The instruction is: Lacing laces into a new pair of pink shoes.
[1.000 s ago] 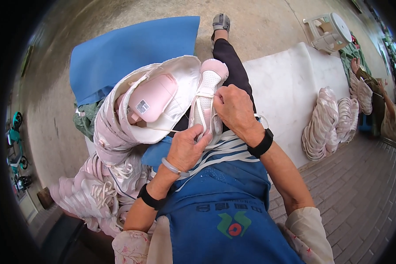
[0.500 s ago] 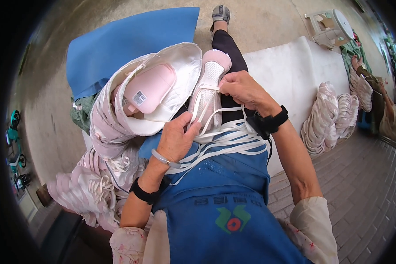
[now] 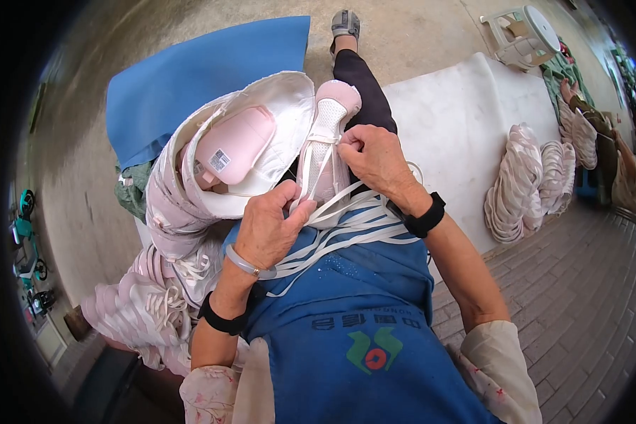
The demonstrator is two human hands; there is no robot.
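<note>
A pink and white shoe upper (image 3: 338,112) lies lengthwise over my lap, with its toe pointing away from me. A white shoelace (image 3: 324,178) runs across its tongue. My left hand (image 3: 270,225) is closed at the near left side of the upper, pinching the lace between thumb and forefinger. At the right edge of the upper, my right hand (image 3: 380,161) is closed with its fingertips by the lacing; the lace end in them is mostly hidden. Several loose white laces (image 3: 332,249) spread over my blue apron (image 3: 360,297).
To the left, nested pink and white uppers (image 3: 173,201) hold a pink tongue-shaped piece (image 3: 237,141). More uppers (image 3: 138,307) lie below. A blue sheet (image 3: 205,81) is beyond. At right are bundled uppers (image 3: 514,187), a white stool (image 3: 523,39) and another person's arm (image 3: 627,166).
My right hand has moved slightly left and nearer to me, and its wrist has turned. The lace between my hands has shifted. My left hand still pinches its lace; the whole view has shifted slightly.
</note>
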